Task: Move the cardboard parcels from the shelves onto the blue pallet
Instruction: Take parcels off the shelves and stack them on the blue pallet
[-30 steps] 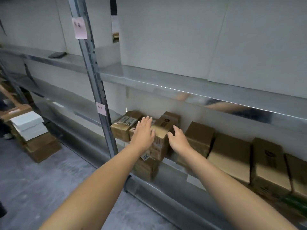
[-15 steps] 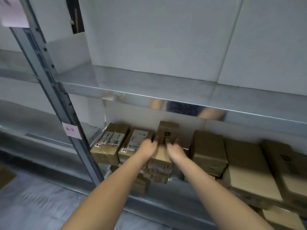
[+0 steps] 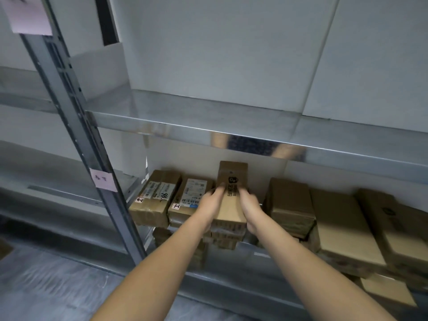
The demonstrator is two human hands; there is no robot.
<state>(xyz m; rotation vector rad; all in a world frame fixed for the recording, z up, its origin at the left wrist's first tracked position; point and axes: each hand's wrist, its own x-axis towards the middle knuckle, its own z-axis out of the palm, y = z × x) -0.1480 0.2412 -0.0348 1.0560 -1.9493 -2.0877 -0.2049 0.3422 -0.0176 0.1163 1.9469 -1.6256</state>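
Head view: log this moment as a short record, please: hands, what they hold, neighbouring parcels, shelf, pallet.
left hand: grips the left side of the logo parcel
right hand: grips the same parcel's right side
logo parcel: long, dark print on top, lying on a stack on the lower shelf
labelled parcel: directly left, white shipping label on top
plain parcel: to the right, same shelf
pallet: not in view

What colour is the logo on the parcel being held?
Black logo on brown parcel, head view.
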